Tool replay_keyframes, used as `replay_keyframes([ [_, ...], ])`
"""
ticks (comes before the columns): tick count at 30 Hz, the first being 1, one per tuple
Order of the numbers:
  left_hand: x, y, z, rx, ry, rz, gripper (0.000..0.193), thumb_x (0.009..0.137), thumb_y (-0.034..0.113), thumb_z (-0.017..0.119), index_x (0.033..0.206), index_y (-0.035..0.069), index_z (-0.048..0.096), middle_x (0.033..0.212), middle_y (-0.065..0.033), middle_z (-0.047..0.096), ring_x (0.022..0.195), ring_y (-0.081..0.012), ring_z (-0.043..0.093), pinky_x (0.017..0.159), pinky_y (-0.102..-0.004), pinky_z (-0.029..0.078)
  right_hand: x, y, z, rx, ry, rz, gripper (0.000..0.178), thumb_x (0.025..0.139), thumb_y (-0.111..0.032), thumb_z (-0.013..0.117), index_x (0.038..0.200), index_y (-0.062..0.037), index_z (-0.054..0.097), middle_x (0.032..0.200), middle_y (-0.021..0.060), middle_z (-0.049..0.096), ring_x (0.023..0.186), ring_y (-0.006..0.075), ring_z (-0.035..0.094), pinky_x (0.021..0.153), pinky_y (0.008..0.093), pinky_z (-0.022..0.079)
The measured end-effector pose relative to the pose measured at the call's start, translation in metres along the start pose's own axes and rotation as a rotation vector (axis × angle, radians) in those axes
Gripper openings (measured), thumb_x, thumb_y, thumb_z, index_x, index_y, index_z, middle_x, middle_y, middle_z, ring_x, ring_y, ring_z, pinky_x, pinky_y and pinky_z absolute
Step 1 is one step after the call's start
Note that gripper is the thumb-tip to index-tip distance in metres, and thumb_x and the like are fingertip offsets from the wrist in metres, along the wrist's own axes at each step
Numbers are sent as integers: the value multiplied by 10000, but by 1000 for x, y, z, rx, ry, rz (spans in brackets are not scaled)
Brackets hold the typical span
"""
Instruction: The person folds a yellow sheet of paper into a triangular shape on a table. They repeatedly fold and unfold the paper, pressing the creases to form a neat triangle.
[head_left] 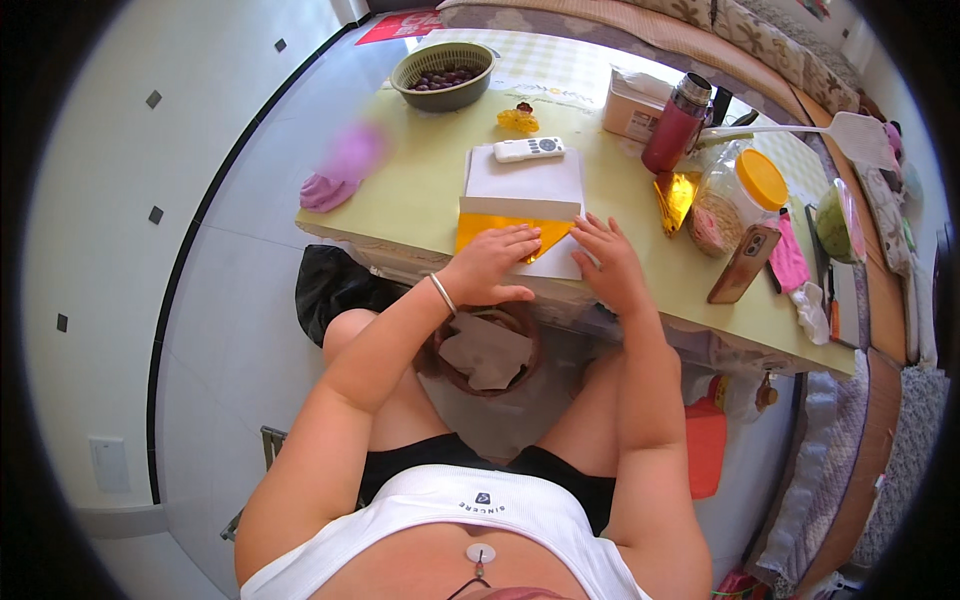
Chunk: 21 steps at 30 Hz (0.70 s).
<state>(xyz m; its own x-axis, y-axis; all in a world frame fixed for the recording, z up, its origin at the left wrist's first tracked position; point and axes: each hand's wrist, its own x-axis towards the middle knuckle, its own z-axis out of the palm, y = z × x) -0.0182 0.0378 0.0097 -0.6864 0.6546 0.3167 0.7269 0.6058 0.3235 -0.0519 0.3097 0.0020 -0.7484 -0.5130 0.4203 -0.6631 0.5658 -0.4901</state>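
Observation:
A sheet of gold foil paper (476, 228) lies at the table's near edge, its right part folded into a slanted edge. Pressing flat on it, fingers outstretched, is my left hand (492, 264). My right hand (610, 262) rests beside the fold's right corner with its fingers apart; its fingertips touch the white paper or the foil's edge, I cannot tell which. Beneath the foil are white paper sheets (520, 180), reaching farther back. A grey strip (520, 207) runs along the foil's far edge. On the sheets' far end sits a white remote control (529, 149).
To the right stand a red thermos (672, 135), a jar with a yellow lid (735, 205), a phone (745, 262) and a folded gold piece (676, 200). A strainer bowl (444, 90) of dark fruit stands far left. Below the table edge is a bin (487, 350).

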Motion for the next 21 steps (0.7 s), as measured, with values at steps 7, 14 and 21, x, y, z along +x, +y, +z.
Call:
replay_keyframes([
  [7, 10, -12, 4, -138, 83, -32, 848, 767, 474, 826, 1404, 7, 519, 1484, -199, 509, 1370, -383, 469, 1165, -451, 345, 6, -33, 30, 137, 53, -48, 368, 891, -157, 707, 1237, -41, 655, 1307, 164, 659, 1268, 351, 588, 1119, 492, 424],
  [14, -23, -16, -24, -82, 144, -47, 580, 705, 245, 837, 1207, 23, 651, 1350, -182, 618, 1224, -380, 581, 1053, -449, 451, 12, -17, 24, -72, 64, -89, 179, 889, -194, 715, 1002, -57, 735, 1217, 153, 700, 1222, 347, 616, 1094, 486, 446],
  [21, -41, -7, -30, -115, 167, -42, 438, 677, 69, 794, 1098, 35, 678, 1231, -158, 675, 1142, -367, 620, 996, -430, 498, 20, -36, 33, 9, 100, -154, 155, 815, -123, 747, 927, -40, 680, 1185, 161, 694, 1151, 380, 632, 983, 451, 525],
])
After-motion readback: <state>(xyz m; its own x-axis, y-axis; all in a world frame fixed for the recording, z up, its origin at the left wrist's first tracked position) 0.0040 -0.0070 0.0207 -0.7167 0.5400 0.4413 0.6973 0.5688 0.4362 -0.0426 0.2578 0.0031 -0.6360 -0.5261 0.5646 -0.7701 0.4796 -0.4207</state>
